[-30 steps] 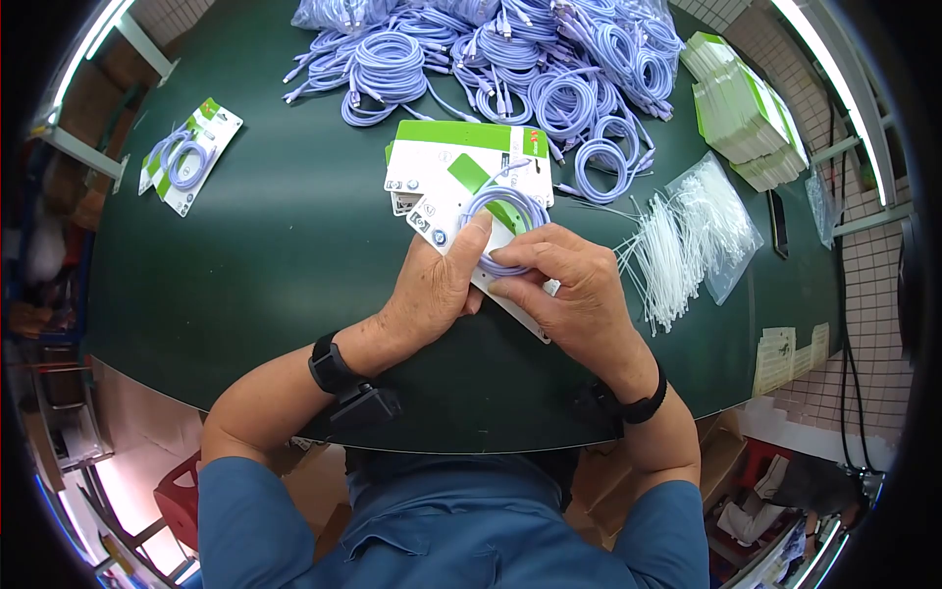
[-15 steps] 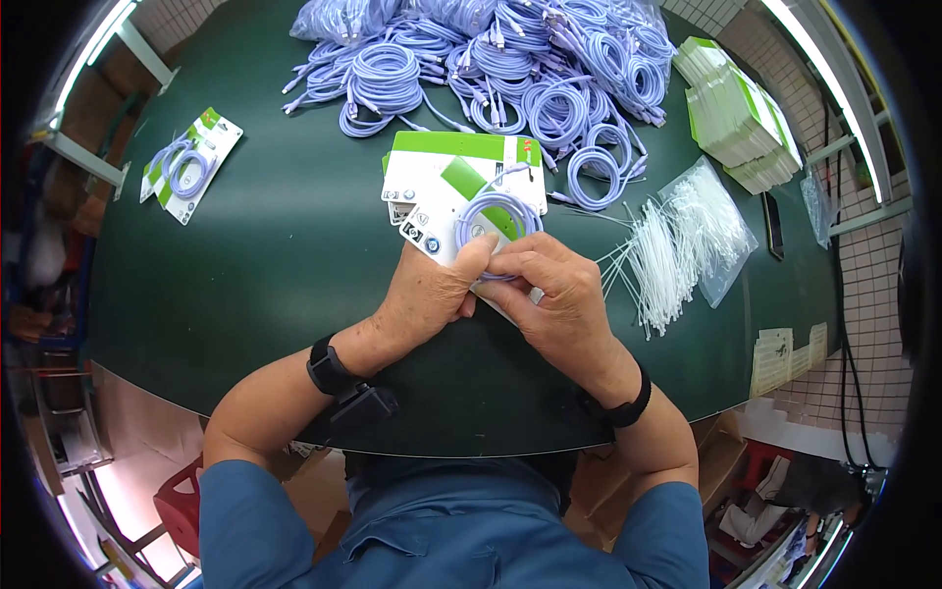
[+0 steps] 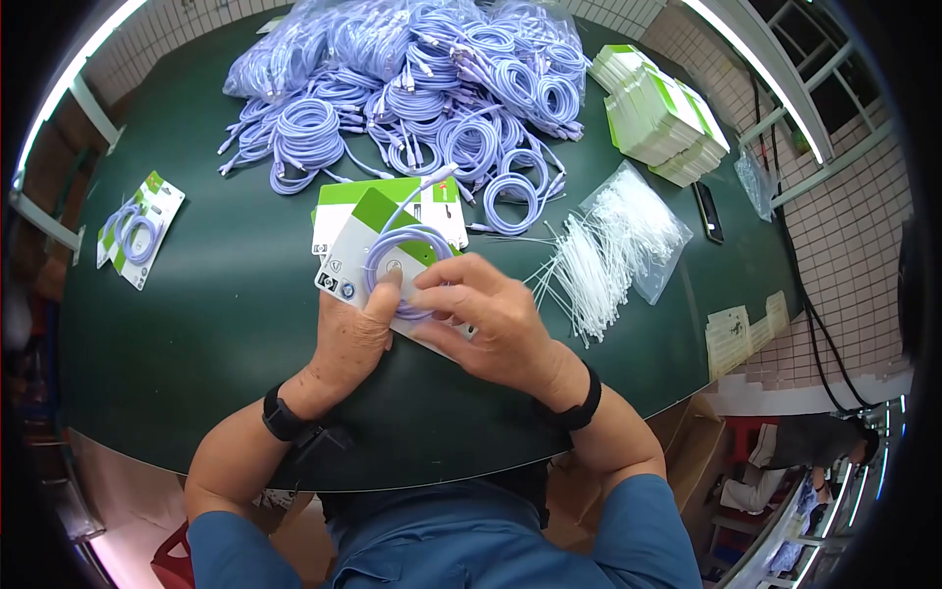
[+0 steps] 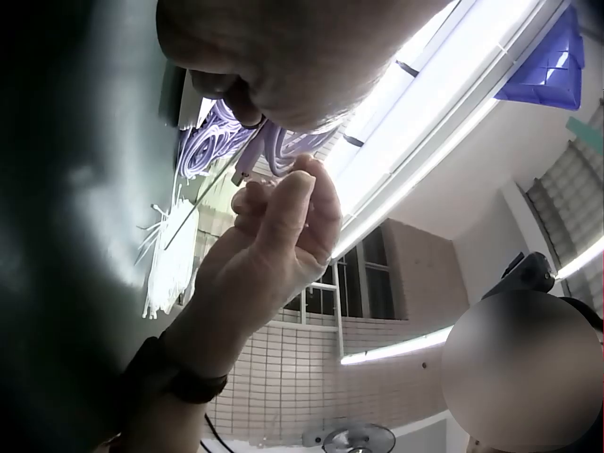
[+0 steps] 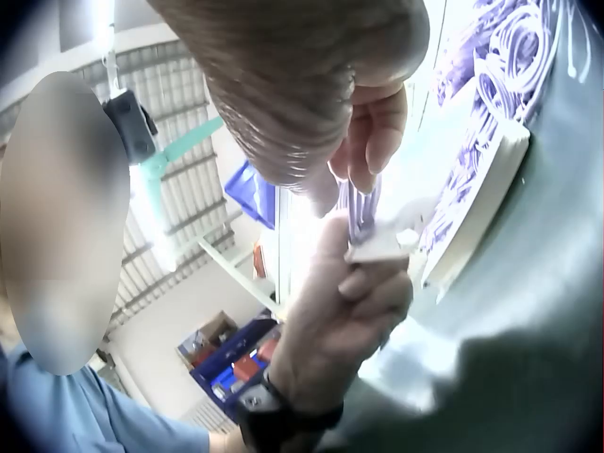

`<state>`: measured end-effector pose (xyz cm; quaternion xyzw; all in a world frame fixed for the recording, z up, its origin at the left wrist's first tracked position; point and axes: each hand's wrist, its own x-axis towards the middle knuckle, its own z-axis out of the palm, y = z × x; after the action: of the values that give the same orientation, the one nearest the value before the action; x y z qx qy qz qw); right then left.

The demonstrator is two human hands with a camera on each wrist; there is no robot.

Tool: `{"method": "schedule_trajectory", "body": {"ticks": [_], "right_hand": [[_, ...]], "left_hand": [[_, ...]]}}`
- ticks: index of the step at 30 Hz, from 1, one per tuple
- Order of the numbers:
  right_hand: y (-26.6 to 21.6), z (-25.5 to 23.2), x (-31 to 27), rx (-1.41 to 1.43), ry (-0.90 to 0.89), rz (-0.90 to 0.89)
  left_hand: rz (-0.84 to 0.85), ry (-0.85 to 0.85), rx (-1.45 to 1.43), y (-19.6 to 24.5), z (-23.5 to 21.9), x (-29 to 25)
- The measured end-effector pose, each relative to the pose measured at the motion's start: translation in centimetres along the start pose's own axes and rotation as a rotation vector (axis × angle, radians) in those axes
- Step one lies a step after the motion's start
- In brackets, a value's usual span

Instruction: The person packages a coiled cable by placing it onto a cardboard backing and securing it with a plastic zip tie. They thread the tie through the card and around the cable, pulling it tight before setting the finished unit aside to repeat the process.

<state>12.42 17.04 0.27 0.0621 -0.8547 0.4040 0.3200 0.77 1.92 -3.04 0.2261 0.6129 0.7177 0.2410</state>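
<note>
A coiled lilac cable (image 3: 404, 257) lies on a white and green packaging card (image 3: 359, 245), which both hands hold just above the dark green table (image 3: 235, 285). My left hand (image 3: 355, 332) grips the card's near edge, its thumb pressing the coil. My right hand (image 3: 481, 314) pinches the coil and card from the right; in the right wrist view its fingers (image 5: 370, 127) close on the cable (image 5: 361, 206) above the card (image 5: 385, 242). One cable end sticks up toward the far side. More cards (image 3: 339, 195) lie beneath.
A big heap of coiled lilac cables (image 3: 432, 88) fills the far table. White cable ties (image 3: 589, 257) and their clear bag lie to the right. A stack of cards (image 3: 662, 116) sits far right, finished cards (image 3: 132, 231) far left, a phone (image 3: 708, 212) near the ties.
The head view has shifted, so everything sits lower and further left. Both hands keep hold of the card and coil; the left thumb now presses on the coil's middle.
</note>
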Motion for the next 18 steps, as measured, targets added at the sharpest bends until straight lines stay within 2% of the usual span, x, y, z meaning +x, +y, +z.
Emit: {"method": "schedule_trajectory", "body": {"ticks": [1,3,5,6,8,12,18], "right_hand": [[0.1,-0.8,0.2,0.011,0.013,0.001],[1.4,-3.2,0.7,-0.086,0.001,0.171],[3.9,-5.7,0.9,-0.309,-0.033,0.362],[5.2,-6.8,0.6,-0.306,-0.033,0.358],[7.5,-8.2,-0.1,-0.689,-0.122,0.465],[9.0,-8.1,-1.1,-0.804,-0.167,0.53],[10.5,-7.9,-1.4,-0.732,-0.235,0.482]], "left_hand": [[0.002,0.001,-0.004,0.1,0.0,0.1],[-0.049,-0.008,-0.042,0.5,-0.1,0.4],[-0.073,-0.01,-0.056,0.7,-0.4,0.6],[-0.076,0.001,-0.06,0.6,-0.4,0.7],[-0.083,0.021,-0.07,0.4,-0.5,0.9],[-0.078,0.016,-0.075,0.3,-0.6,1.0],[-0.06,0.017,-0.028,-0.2,-0.7,0.7]]}}
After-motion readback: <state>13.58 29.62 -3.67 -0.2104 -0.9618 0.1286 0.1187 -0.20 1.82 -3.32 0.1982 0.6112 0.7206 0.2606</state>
